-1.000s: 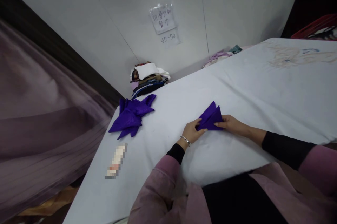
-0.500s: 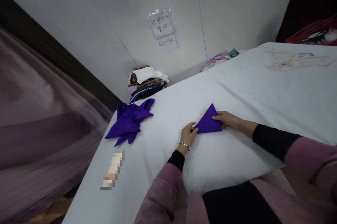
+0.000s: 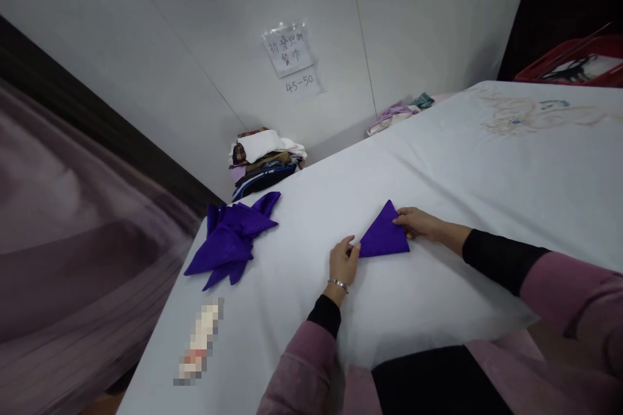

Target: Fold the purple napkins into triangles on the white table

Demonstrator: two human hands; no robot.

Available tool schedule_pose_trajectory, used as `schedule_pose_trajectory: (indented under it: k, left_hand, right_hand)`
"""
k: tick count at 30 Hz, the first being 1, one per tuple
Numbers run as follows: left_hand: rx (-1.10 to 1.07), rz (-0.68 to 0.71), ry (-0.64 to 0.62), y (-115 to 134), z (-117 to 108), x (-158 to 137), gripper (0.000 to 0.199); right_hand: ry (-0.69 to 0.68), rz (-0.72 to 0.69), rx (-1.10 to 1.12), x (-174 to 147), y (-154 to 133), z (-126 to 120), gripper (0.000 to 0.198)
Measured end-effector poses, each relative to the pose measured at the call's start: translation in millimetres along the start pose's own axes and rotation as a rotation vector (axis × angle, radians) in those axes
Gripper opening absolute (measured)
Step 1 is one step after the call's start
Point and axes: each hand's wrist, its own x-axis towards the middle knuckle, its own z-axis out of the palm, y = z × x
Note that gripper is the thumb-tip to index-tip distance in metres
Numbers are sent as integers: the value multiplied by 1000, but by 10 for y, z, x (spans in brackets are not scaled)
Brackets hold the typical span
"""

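A purple cloth napkin (image 3: 384,233), folded into a triangle, lies on the white-covered table with its point away from me. My left hand (image 3: 344,260) pinches its left corner between thumb and fingers. On the other side, my right hand (image 3: 413,223) grips the right edge, thumb on top and the fingers partly hidden by the cloth. Farther left, several purple folded cloths (image 3: 228,243) are heaped near the table's left edge, apart from my hands.
A blurred-out object (image 3: 199,342) lies at the front left of the bed-like white surface (image 3: 292,324). Stacked clothes (image 3: 267,158) stand by the wall, with more fabric (image 3: 396,115) along the back edge. A red basket (image 3: 574,61) is at the far right. Handwritten signs (image 3: 291,54) hang on the wall.
The view has shifted slightly, so everything sits a little lower and to the left. Both hands keep their hold on the triangular napkin, whose shape looks much the same.
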Motion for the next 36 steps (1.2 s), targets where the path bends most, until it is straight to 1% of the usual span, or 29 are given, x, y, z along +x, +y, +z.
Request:
schedule_pose_trajectory:
  k: [3,9,12,18,23,31,36]
  left_hand:
    - [24,-3,43,-38,7,-18,28]
    - [60,4,53,-41,14,-27,25]
    - [76,26,78,-31,5,-32,25]
    - [86,64,118,-47,5,-48,25]
    - [111,88,120,-60,17,-51,24]
    - [116,80,117,-111,55,-42,25]
    - [104,70,105,-96,51,-37,24]
  right_hand:
    - [14,-9,-105,85,11,-45,12]
    - [30,23,-272,164,-31,-82,16]
    - [34,-8,-339,178,-45,-90,15]
    - [15,-69,-419,229,-37,-144,6]
    - [-2,-53,-451,243,-54,-188,9]
    - [15,-53,-473,257,-98,-196,11]
    - [31,-63,-506,286,-119,-192,17]
